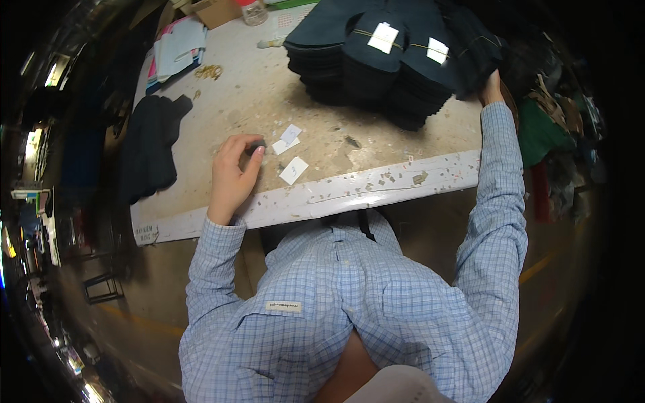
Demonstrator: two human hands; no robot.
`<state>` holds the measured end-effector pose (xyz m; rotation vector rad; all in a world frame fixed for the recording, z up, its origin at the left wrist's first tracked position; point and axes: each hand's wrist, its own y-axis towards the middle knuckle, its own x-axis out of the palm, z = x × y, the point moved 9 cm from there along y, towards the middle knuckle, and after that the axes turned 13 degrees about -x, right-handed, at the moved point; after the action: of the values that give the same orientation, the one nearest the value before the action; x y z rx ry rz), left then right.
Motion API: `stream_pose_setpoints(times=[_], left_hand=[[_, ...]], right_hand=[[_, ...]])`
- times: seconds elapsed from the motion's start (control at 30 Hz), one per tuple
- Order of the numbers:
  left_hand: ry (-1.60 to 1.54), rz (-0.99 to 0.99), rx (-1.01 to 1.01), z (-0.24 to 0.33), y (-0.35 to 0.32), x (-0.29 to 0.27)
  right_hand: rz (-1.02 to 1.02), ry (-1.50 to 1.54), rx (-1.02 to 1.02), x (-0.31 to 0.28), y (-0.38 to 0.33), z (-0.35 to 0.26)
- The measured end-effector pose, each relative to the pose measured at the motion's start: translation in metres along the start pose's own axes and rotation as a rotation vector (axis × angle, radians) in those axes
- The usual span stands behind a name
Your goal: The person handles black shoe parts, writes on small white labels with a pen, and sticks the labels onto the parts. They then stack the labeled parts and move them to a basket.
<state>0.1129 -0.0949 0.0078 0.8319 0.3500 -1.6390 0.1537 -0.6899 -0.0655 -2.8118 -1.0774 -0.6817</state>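
Loosely curled over the left-middle of the table, my left hand (236, 168) has its thumb and fingertips close around a small dark thing (257, 144) that I cannot make out. Just right of it lie white paper slips (293, 170) with handwriting. At the far right, my right hand (492, 88) grips the end of a bundle of dark fabric pieces (476, 50), its fingers mostly hidden. Beside that bundle stand thick stacks of dark cut fabric (376, 67), tied with yellowish bands. White tags (383, 37) are tucked under the bands.
A folded dark fabric piece (153, 144) lies on the table's (228, 101) left side. Behind it are papers (178, 47), yellowish bands (209, 72), a cardboard box (216, 11) and a red-lidded jar (253, 12). Scraps litter the front edge. Green cloth (537, 131) hangs right of the table.
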Motion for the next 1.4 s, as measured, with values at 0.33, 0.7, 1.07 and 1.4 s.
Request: stream_pose_setpoints(times=[0.33,0.7,1.07,1.4], left_hand=[[0.09,-0.179,-0.17,-0.002,-0.019,0.03],[-0.353,-0.416,-0.283,0.028,-0.026,0.079],[-0.642,-0.587,-0.038,0.124,-0.041,0.152],[-0.812,-0.658,-0.157,0.134,-0.039,0.178]], right_hand=[[0.143,0.143,-0.006,0.0,-0.041,-0.008],[0.094,-0.128,-0.194,-0.011,-0.164,-0.034],[0.304,-0.216,-0.652,0.002,-0.152,-0.093],[0.562,-0.188,-0.774,-0.024,-0.148,-0.103]])
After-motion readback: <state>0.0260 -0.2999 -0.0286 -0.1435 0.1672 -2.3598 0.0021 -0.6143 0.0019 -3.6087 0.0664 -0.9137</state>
